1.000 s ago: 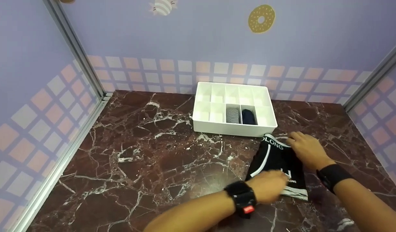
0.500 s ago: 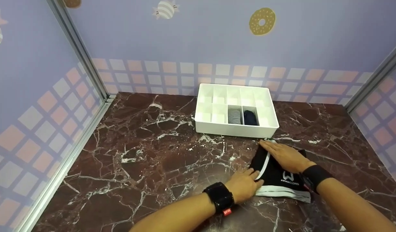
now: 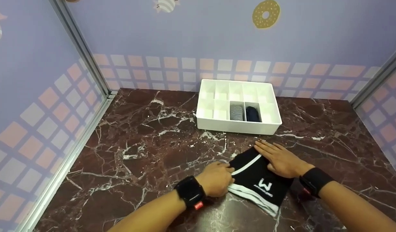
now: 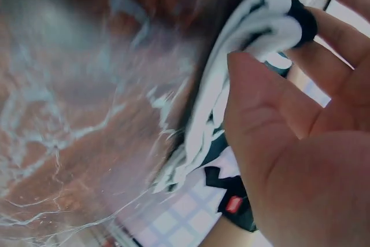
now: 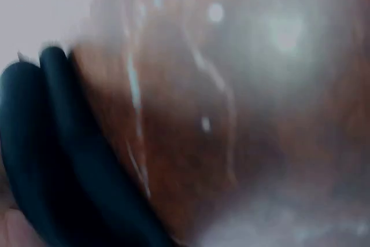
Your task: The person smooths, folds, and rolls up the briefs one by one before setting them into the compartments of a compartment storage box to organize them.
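A pair of black boxer briefs [image 3: 254,180] with white trim and a white W print lies folded on the marble-patterned table. At its left edge my left hand [image 3: 215,178] pinches the cloth; in the left wrist view, thumb and fingers of the left hand [image 4: 289,102] take hold of the layered white hem [image 4: 211,96]. Across the upper right part of the briefs rests my right hand [image 3: 283,161], fingers straight and together, covering the waistband. Dark folds of the briefs [image 5: 63,154] fill the left side of the right wrist view.
Behind the briefs stands a white divided box [image 3: 240,127]. Its front row holds a rolled grey striped cloth [image 3: 236,113] and a rolled dark navy cloth [image 3: 252,114]. Patterned panels [image 3: 185,35] wall in the tabletop [image 3: 136,180] at the back and both sides.
The briefs have turned and shifted left along the table. My left hand has gone left with their edge, while the right hand went from the far right corner onto the folded-over upper part.
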The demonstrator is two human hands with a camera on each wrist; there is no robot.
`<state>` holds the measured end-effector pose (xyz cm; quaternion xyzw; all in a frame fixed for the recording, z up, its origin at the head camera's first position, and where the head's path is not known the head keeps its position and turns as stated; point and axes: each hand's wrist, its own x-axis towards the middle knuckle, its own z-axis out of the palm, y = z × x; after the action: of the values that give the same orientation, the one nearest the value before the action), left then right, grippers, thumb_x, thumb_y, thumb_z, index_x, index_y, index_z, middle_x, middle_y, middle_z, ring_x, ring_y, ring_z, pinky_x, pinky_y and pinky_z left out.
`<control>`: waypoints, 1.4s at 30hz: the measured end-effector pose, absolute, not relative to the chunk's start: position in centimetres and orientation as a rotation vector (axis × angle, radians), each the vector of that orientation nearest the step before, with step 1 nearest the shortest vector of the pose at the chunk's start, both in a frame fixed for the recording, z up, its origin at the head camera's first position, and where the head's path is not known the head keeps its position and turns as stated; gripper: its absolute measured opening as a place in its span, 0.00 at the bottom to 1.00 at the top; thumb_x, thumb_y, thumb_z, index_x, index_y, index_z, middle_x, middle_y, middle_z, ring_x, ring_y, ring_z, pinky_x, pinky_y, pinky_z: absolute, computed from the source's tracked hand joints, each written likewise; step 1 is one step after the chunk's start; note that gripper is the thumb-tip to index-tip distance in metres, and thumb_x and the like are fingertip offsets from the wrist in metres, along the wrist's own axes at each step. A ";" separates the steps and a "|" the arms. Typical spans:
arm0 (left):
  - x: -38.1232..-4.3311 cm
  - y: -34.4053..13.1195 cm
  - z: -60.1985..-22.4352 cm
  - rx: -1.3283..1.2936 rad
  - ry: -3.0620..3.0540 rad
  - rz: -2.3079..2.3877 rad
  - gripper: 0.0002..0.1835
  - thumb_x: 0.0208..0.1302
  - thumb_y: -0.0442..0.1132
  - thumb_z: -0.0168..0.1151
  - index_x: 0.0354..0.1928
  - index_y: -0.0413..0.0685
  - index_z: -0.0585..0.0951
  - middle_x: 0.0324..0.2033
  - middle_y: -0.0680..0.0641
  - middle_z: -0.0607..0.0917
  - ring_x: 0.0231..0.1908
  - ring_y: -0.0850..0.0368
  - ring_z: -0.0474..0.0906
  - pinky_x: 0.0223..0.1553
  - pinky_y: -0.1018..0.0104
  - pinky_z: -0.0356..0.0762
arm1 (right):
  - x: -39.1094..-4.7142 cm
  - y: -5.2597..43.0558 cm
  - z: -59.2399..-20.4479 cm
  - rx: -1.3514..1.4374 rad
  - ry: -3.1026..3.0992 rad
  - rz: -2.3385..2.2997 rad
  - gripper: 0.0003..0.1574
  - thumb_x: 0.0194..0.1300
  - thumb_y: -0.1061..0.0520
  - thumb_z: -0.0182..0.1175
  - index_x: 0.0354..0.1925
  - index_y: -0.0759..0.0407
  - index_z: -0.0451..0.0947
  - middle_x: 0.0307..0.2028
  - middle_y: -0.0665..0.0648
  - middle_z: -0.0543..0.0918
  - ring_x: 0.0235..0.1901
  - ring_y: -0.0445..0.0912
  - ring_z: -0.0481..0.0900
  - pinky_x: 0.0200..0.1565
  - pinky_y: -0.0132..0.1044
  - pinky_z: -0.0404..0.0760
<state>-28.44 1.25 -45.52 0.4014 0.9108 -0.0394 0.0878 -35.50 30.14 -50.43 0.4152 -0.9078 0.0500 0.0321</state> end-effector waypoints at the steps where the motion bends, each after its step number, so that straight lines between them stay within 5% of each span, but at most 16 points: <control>1: -28.6 0.9 -45.4 1.187 2.726 -0.138 0.13 0.64 0.50 0.52 0.35 0.56 0.84 0.61 0.52 0.72 0.64 0.52 0.62 0.63 0.52 0.57 | -35.4 29.9 -50.4 1.281 -2.787 0.169 0.45 0.52 0.59 0.56 0.67 0.65 0.56 0.67 0.65 0.58 0.65 0.63 0.56 0.58 0.61 0.59; 4: -29.0 0.0 -45.3 1.131 2.784 -0.222 0.15 0.60 0.52 0.53 0.36 0.54 0.84 0.59 0.51 0.74 0.64 0.51 0.62 0.63 0.51 0.56 | -34.8 29.1 -50.3 1.274 -2.763 0.193 0.42 0.55 0.57 0.56 0.66 0.66 0.57 0.66 0.66 0.60 0.64 0.64 0.57 0.58 0.62 0.59; 9: -29.8 -1.0 -45.5 0.906 2.865 -0.346 0.30 0.64 0.65 0.41 0.45 0.51 0.83 0.61 0.47 0.71 0.65 0.49 0.59 0.64 0.50 0.52 | -33.1 27.4 -50.3 1.231 -2.734 0.195 0.40 0.62 0.47 0.56 0.63 0.71 0.60 0.64 0.69 0.62 0.62 0.66 0.60 0.56 0.61 0.61; 16: -30.8 -2.1 -46.1 0.769 2.832 -0.432 0.52 0.35 0.85 0.42 0.45 0.50 0.83 0.67 0.39 0.58 0.68 0.45 0.49 0.65 0.44 0.46 | -31.7 25.7 -50.3 1.208 -2.772 0.057 0.55 0.60 0.30 0.49 0.63 0.75 0.58 0.65 0.72 0.58 0.63 0.66 0.57 0.59 0.58 0.61; 21: -31.6 -2.9 -45.8 0.759 2.795 -0.386 0.45 0.21 0.84 0.53 0.30 0.54 0.84 0.69 0.37 0.51 0.69 0.44 0.44 0.65 0.42 0.41 | -31.6 25.7 -49.8 1.255 -2.787 0.010 0.69 0.48 0.20 0.50 0.63 0.75 0.57 0.65 0.73 0.57 0.63 0.66 0.57 0.58 0.60 0.61; 26: -32.1 -3.8 -45.0 0.796 2.748 -0.342 0.38 0.18 0.80 0.60 0.21 0.54 0.81 0.70 0.37 0.47 0.70 0.43 0.41 0.64 0.39 0.35 | -32.3 25.5 -49.0 1.265 -2.853 -0.061 0.76 0.40 0.15 0.48 0.65 0.74 0.55 0.66 0.72 0.55 0.66 0.64 0.53 0.60 0.59 0.57; 30: -32.2 -4.3 -44.9 0.851 2.735 -0.368 0.47 0.22 0.80 0.58 0.37 0.48 0.84 0.70 0.36 0.45 0.70 0.43 0.39 0.65 0.41 0.37 | -32.6 25.1 -48.2 1.228 -2.955 -0.086 0.79 0.37 0.14 0.49 0.66 0.73 0.52 0.67 0.72 0.51 0.67 0.63 0.49 0.62 0.59 0.55; 34: -31.9 -4.4 -45.2 0.893 2.747 -0.395 0.65 0.28 0.81 0.55 0.62 0.34 0.66 0.70 0.35 0.45 0.70 0.42 0.40 0.66 0.45 0.41 | -32.0 24.5 -47.4 1.200 -3.001 0.014 0.77 0.39 0.17 0.53 0.66 0.74 0.50 0.68 0.73 0.48 0.67 0.64 0.47 0.62 0.59 0.54; 42: -31.0 -4.4 -45.6 0.903 2.764 -0.227 0.75 0.22 0.80 0.60 0.69 0.35 0.50 0.69 0.31 0.43 0.69 0.39 0.39 0.67 0.49 0.42 | -30.6 22.8 -46.4 1.302 -2.940 0.235 0.81 0.32 0.21 0.63 0.67 0.75 0.47 0.68 0.74 0.43 0.67 0.67 0.45 0.62 0.60 0.52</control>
<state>-30.99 -4.41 -45.59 0.3077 0.9417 -0.0774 0.1120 -30.63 22.79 -46.45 0.4037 -0.9111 0.0730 -0.0410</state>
